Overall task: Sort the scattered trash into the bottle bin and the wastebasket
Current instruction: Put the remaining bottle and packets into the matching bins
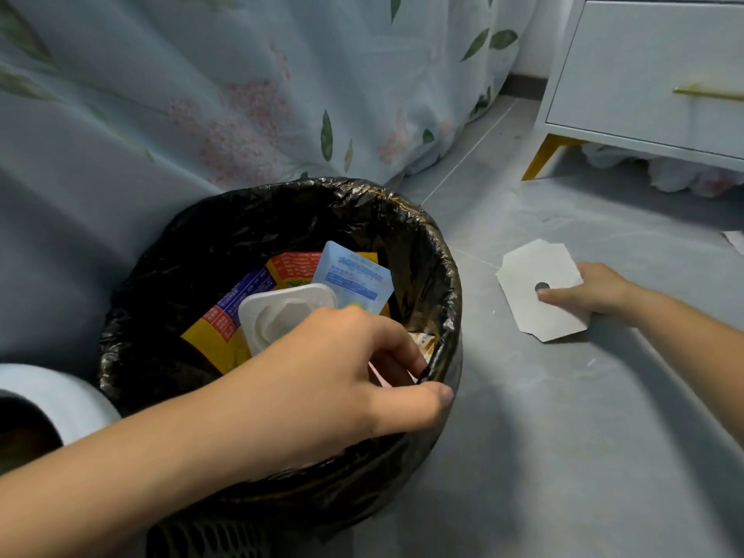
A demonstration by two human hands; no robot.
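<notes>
A wastebasket (447, 275) lined with a black bag stands on the floor at centre left. Inside lie a white plastic lid (282, 312), a blue sachet (354, 279) and a yellow-and-red wrapper (225, 340). My left hand (342, 372) grips the basket's near right rim, thumb outside and fingers curled inside. To the right, a flat white paper piece (531, 275) with a small round hole lies on the floor. My right hand (592, 292) pinches its right edge, thumb on top beside the hole.
A white round container (60, 396), partly cut off, sits at the left edge beside the basket. A floral bedsheet (241, 114) hangs behind. A white nightstand (644, 74) with yellow legs stands at the back right. A white scrap (734, 239) lies at the right edge on the grey tile floor.
</notes>
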